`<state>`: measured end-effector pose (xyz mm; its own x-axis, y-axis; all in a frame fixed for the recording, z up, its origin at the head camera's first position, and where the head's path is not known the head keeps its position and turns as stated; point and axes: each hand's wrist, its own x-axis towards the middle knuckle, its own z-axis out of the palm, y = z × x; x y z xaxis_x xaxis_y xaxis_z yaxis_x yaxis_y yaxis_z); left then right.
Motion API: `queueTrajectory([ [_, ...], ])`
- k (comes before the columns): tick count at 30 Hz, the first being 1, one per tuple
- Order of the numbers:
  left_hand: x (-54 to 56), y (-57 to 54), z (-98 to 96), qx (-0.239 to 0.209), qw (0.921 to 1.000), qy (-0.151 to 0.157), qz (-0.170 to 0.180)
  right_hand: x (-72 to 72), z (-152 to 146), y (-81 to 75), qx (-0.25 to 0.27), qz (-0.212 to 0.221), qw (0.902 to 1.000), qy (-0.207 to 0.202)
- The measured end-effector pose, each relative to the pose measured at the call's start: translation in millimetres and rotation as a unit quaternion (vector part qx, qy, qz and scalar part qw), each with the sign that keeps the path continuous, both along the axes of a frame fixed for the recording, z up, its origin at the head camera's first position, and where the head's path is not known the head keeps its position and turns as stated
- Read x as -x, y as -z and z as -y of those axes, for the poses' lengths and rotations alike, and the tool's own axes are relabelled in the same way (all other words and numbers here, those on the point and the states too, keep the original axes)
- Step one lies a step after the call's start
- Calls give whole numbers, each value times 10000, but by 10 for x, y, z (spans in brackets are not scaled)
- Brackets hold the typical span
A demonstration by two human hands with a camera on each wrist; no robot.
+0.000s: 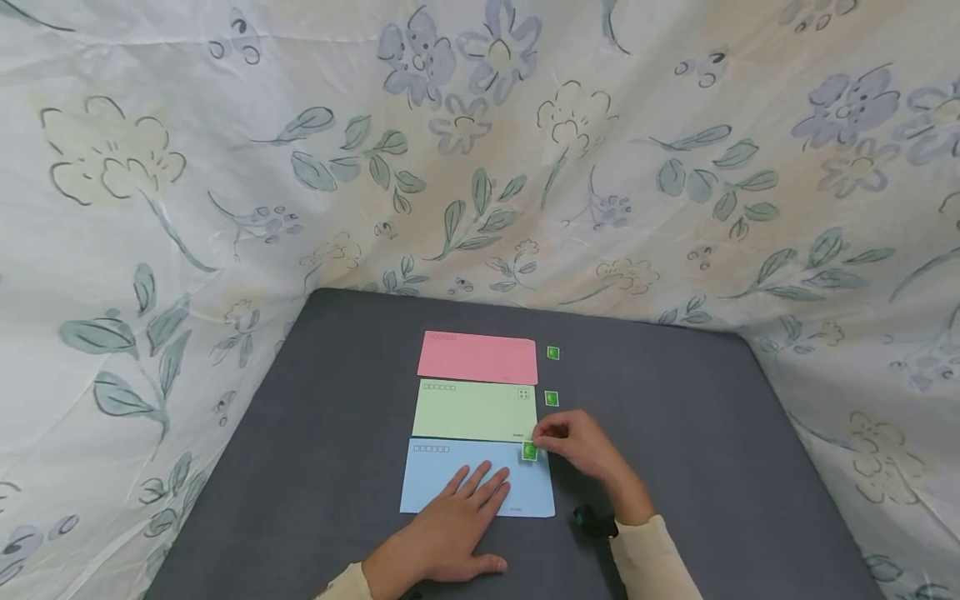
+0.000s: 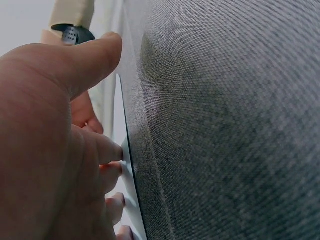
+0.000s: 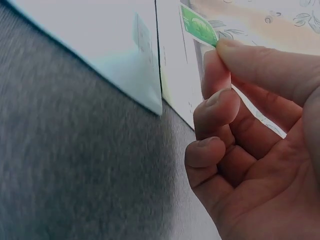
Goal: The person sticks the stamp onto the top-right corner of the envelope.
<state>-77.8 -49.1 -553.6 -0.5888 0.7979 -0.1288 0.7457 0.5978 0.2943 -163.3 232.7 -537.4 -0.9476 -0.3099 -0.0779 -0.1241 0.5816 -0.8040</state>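
Note:
My right hand (image 1: 581, 450) pinches a small green stamp (image 1: 529, 451) by its edge between thumb and forefinger. In the head view the stamp overlaps the upper right corner of the blue envelope (image 1: 480, 454). The right wrist view shows the stamp (image 3: 198, 25) held above the envelopes, the other fingers curled toward the palm. My left hand (image 1: 457, 529) lies flat with fingers spread, its fingertips resting on the lower middle of the blue envelope. In the left wrist view its thumb (image 2: 95, 62) sticks out to the side over the dark cloth.
Above the blue envelope lie a green envelope (image 1: 472, 412) and a pink envelope (image 1: 477, 357), stacked in a column. Two more green stamps, an upper stamp (image 1: 553, 353) and a lower stamp (image 1: 552, 398), lie to their right. Flowered cloth (image 1: 480, 233) hangs around the dark table (image 1: 337, 375).

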Motion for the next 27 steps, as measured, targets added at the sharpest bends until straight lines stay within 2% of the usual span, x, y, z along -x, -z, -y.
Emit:
queueTrajectory([
  [18, 27, 70, 11, -40, 10000, 36, -29, 39, 151, 74, -94, 114, 9998, -99],
  [27, 17, 14, 20, -125, 9999, 26, -83, 53, 178, 114, -230, 90, 9997, -33],
])
